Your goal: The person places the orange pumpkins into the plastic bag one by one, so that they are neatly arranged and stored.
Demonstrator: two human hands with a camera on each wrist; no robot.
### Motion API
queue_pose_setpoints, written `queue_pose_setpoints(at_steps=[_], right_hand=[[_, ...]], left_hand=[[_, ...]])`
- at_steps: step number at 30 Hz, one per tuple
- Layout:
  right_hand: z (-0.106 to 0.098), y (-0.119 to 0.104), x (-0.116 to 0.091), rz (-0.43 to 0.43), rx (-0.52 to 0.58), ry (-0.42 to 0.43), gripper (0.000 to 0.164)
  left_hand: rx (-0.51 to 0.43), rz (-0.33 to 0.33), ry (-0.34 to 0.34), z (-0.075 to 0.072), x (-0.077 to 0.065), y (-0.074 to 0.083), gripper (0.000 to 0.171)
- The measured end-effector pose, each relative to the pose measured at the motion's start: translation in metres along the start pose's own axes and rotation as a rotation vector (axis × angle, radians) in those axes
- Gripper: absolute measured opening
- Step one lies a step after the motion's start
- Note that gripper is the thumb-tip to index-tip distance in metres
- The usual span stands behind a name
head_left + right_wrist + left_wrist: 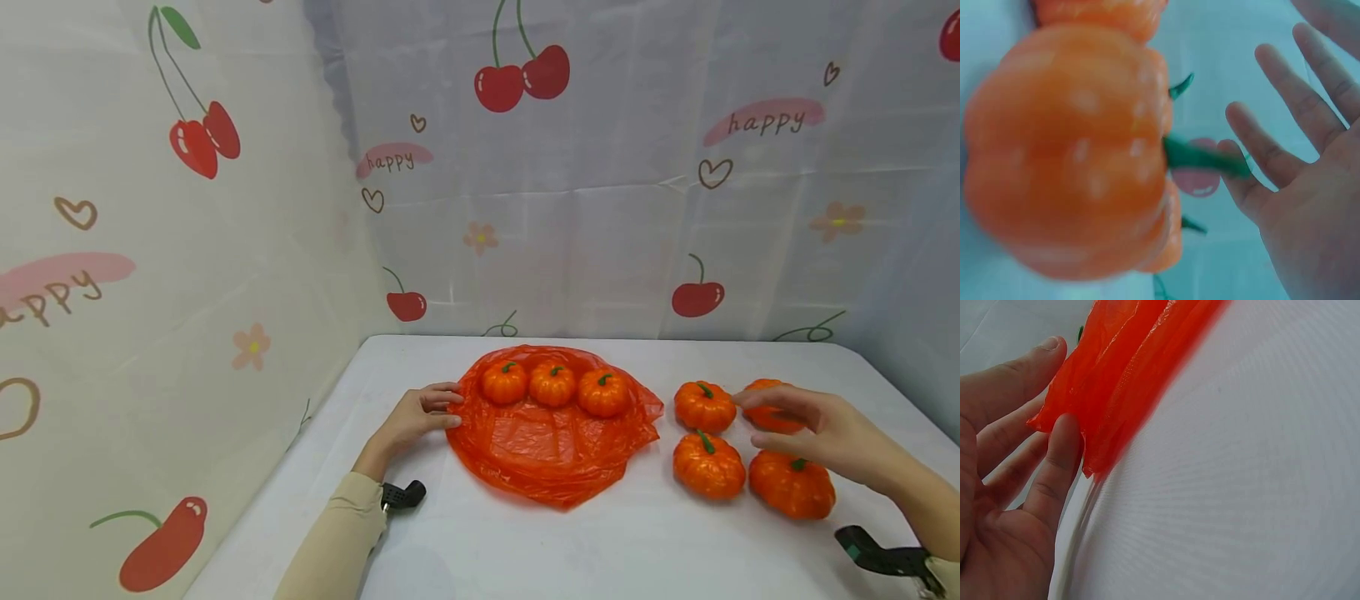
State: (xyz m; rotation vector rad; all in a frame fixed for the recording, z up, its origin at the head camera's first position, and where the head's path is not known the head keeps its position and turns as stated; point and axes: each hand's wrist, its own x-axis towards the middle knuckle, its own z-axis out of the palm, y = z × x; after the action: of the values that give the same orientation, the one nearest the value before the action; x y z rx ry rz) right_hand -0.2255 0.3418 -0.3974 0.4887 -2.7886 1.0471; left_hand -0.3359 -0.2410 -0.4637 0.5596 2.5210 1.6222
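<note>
An orange-red plastic bag [536, 454] lies spread on the white table, with three small orange pumpkins [552, 384] in a row on its far half. My left hand [412, 417] is at the bag's left edge. Its fingers [1047, 481] and thumb touch the thin plastic and are loosely extended. To the right of the bag stand several more pumpkins [708, 467] with green stems. Over them hovers my right hand [832, 433], fingers spread and holding nothing; it partly hides the back right pumpkin [765, 404]. In the right wrist view a large pumpkin [1072, 150] sits beside that hand.
A white cloth covers the table [480, 550]. Behind it and to the left hang white curtains [585, 250] printed with cherries, hearts and flowers. Black devices [885, 554] are strapped to both wrists.
</note>
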Motion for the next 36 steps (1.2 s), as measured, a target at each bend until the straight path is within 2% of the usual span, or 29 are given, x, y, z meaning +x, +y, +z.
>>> queue_pose_setpoints(at_steps=[4,9,15,18,24,29,33,36], right_hand=[[-0.002,0.014,-0.007,-0.002,0.003,-0.003,0.038],[-0.001,0.03,-0.016,0.035,0.016,-0.033,0.045],[0.0,0.047,-0.023,-0.009,0.047,-0.017,0.04],[0.0,0.055,-0.026,-0.01,0.094,-0.04,0.037],[0.002,0.068,-0.03,0.017,0.209,-0.149,0.033],[0.004,0.076,-0.032,-0.046,0.267,-0.197,0.027],[0.005,0.082,-0.031,-0.061,0.293,-0.241,0.024],[0.006,0.084,-0.032,-0.039,0.303,-0.267,0.02]], left_hand=[[0.005,-0.007,0.003,0.0,0.001,0.001,0.036],[-0.003,-0.007,-0.005,0.0,0.002,-0.001,0.036],[0.009,0.002,-0.001,0.0,0.002,-0.001,0.036],[0.013,-0.007,0.001,0.0,0.003,0.001,0.036],[0.004,-0.008,-0.013,0.002,-0.006,0.02,0.037],[0.007,0.013,-0.018,0.002,-0.014,0.029,0.038],[0.009,0.02,-0.01,0.001,-0.006,0.012,0.038],[0.017,0.021,0.0,0.0,0.0,-0.001,0.038]])
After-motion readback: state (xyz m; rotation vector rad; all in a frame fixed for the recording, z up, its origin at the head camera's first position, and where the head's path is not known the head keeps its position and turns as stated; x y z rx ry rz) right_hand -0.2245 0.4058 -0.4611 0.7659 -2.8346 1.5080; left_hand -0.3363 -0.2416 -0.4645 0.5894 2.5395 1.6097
